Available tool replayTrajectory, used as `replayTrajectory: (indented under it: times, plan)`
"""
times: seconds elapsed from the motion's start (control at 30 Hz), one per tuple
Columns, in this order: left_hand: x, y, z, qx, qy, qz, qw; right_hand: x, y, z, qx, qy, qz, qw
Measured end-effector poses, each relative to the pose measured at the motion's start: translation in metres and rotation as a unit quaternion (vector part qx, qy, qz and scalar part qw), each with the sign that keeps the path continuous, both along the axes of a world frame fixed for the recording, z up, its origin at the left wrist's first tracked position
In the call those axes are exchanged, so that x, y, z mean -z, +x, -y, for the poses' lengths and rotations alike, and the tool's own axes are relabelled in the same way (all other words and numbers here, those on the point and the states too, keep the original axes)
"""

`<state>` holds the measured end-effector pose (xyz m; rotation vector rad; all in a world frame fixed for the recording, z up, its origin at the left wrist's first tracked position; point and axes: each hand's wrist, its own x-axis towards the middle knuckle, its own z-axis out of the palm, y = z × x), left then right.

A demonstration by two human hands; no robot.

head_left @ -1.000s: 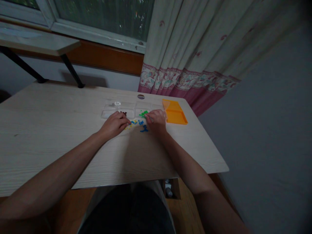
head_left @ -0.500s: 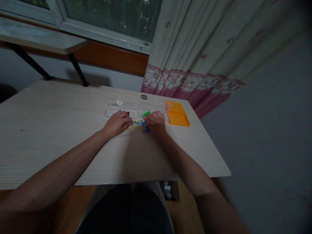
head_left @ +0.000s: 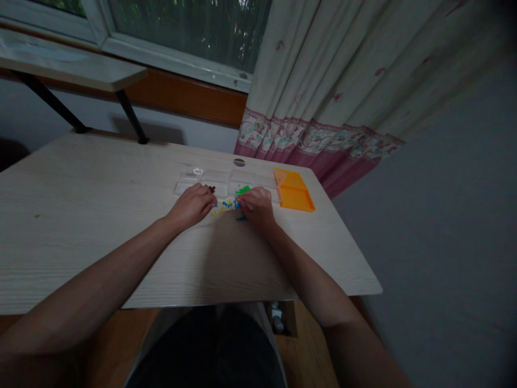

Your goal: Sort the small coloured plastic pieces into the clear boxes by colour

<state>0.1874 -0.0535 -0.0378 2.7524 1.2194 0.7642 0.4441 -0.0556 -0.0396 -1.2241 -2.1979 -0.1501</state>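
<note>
My left hand (head_left: 193, 205) rests on the table at the left of a scatter of tiny blue pieces (head_left: 226, 204) and yellow pieces (head_left: 215, 213). Its thumb and fingers are pinched together; anything between them is too small to make out. On the other side of the scatter, my right hand (head_left: 257, 206) is also closed in a pinch over some blue pieces, with its grip unclear. Just behind the hands lie clear plastic boxes (head_left: 218, 177) with compartments. Green pieces (head_left: 243, 189) sit in one, and dark brown pieces (head_left: 211, 189) in another, partly behind my left hand.
An open orange case (head_left: 297, 198) lies right of the clear boxes, near the table's right edge. A round hole (head_left: 239, 162) is at the back of the table (head_left: 100, 215). A raised shelf (head_left: 81, 67) on black legs stands back left. A curtain (head_left: 307, 97) hangs behind.
Both hands have shifted very slightly left. More of the pieces by my left fingertips show, while my right hand covers more of the blue ones near it.
</note>
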Motion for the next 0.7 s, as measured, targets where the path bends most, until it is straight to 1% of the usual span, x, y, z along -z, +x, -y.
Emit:
replayTrajectory:
  times: [0.27, 0.57, 0.7]
  plan:
    - [0.0037, -0.0005, -0.0029, 0.001, 0.008, -0.006, 1.000, -0.0025, -0.0026, 0.0025, -0.001, -0.024, 0.023, 0.999]
    - [0.0029, 0.0057, -0.0009, -0.001, 0.021, -0.037, 0.999, -0.0025, -0.0050, 0.0021, -0.004, -0.014, 0.021, 1.000]
    - [0.0030, 0.0066, 0.0006, -0.009, 0.025, -0.035, 0.999, -0.0018, -0.0050, 0.0024, -0.007, -0.014, 0.025, 1.000]
